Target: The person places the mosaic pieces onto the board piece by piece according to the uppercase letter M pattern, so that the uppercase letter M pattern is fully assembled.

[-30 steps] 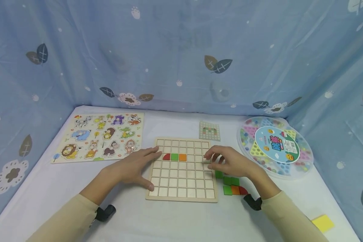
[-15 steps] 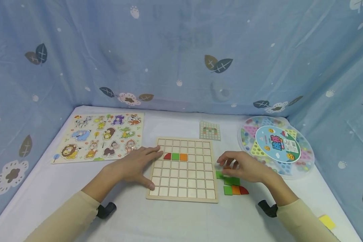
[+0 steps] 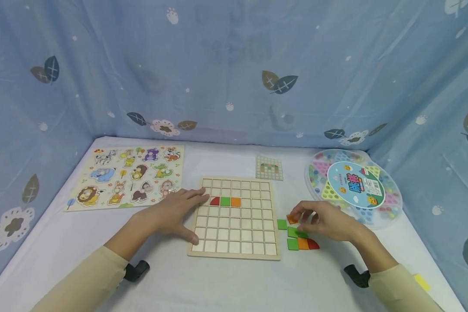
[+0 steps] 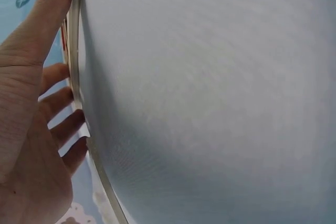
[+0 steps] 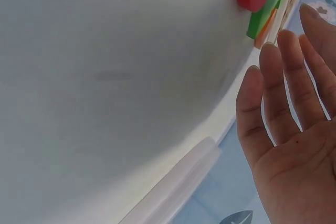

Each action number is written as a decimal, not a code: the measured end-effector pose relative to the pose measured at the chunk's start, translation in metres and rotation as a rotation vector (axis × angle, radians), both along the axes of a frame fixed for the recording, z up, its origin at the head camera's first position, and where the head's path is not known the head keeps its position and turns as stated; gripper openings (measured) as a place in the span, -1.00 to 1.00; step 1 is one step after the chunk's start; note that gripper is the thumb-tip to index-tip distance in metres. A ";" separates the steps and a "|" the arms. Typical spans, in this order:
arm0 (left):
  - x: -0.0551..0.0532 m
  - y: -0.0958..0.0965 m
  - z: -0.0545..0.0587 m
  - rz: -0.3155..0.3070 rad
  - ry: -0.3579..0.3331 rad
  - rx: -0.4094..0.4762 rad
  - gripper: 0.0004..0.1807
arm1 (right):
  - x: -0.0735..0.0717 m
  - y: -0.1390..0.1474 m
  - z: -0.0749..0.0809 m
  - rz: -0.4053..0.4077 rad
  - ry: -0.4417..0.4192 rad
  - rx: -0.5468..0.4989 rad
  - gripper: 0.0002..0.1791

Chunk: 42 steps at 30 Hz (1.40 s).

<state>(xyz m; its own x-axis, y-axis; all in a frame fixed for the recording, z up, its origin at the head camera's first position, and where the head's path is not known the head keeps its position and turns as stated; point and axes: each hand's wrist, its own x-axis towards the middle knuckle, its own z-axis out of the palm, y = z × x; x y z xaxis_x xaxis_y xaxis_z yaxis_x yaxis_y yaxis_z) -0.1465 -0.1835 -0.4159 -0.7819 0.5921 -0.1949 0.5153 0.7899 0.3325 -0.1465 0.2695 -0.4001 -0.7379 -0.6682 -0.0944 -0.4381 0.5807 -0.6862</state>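
Observation:
A wooden grid board lies in front of me. One of its rows holds a red quarter-round tile, a green square tile and an orange square tile, side by side. My left hand rests at the board's left edge, fingers and thumb spread; the left wrist view shows the fingertips along that edge. Right of the board, my right hand hovers over loose tiles with fingers slightly bent. An orange tile is at its fingertips, and green tiles lie partly under its thumb.
Nearer me lie a loose green tile, an orange one and a red quarter-round. A pattern card is behind the board. An animal puzzle lies left, a round marble game box right.
My right hand has drawn back from the board's right edge, rightward and toward me, to the loose tiles. The loose orange tile now shows clearly. My left hand has stayed put.

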 end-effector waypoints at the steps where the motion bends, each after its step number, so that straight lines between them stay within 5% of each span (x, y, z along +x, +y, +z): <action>1: 0.000 0.000 0.000 -0.001 0.000 -0.001 0.36 | 0.000 0.001 -0.001 0.001 -0.003 -0.002 -0.72; 14: -0.001 -0.001 0.001 -0.009 0.005 0.004 0.34 | 0.001 0.011 -0.004 -0.031 -0.079 0.036 -0.62; 42: -0.002 0.000 -0.002 -0.010 0.005 0.004 0.33 | -0.004 0.023 -0.009 -0.080 0.007 0.095 -0.60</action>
